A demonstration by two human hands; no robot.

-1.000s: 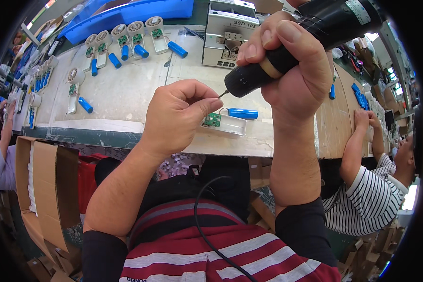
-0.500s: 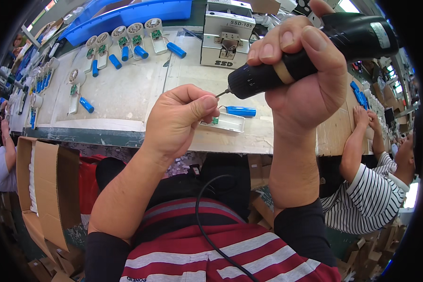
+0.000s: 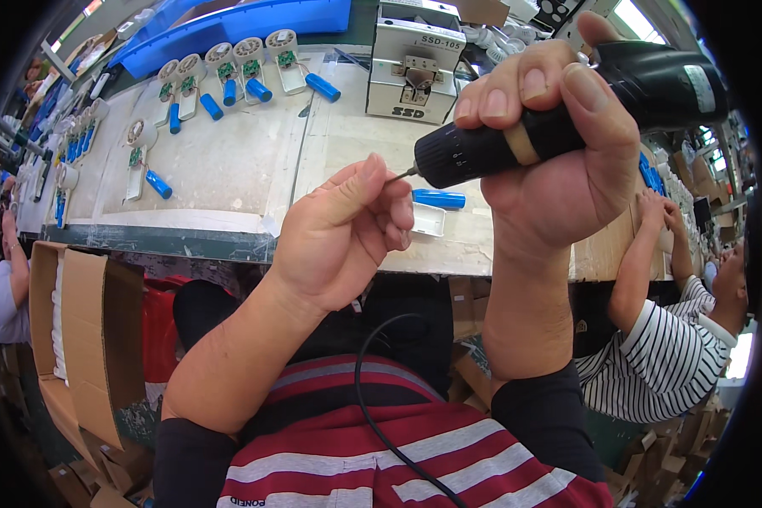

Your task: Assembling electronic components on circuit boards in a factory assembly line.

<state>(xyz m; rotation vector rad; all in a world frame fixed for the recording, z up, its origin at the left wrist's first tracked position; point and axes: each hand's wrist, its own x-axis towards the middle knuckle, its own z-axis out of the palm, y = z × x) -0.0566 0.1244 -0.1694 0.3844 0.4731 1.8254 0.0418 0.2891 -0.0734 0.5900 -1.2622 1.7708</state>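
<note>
My right hand [image 3: 567,182] is wrapped round a black electric screwdriver [image 3: 459,155], held level above the table with its thin bit pointing left. The bit's tip reaches the fingertips of my left hand [image 3: 326,241]. Those fingers are curled in, thumb and forefinger close together at the bit; whatever they pinch is too small or hidden to make out. Behind my left fingers lies a white plastic housing [image 3: 430,223], partly covered by the hand. A blue cylindrical battery [image 3: 438,199] rests right beside it.
A white and metal box-shaped machine [image 3: 415,63] stands behind my hands. Several round-headed white housings with green boards and blue batteries [image 3: 323,87] line the table's far left. A blue bin [image 3: 245,30] sits behind them. A co-worker's hands [image 3: 656,207] are at right; a cardboard box [image 3: 85,339] stands lower left.
My left hand has turned, its palm side more visible, and shifted slightly right, covering more of the housing. The screwdriver has moved slightly right and down, its bit still at my left fingertips.
</note>
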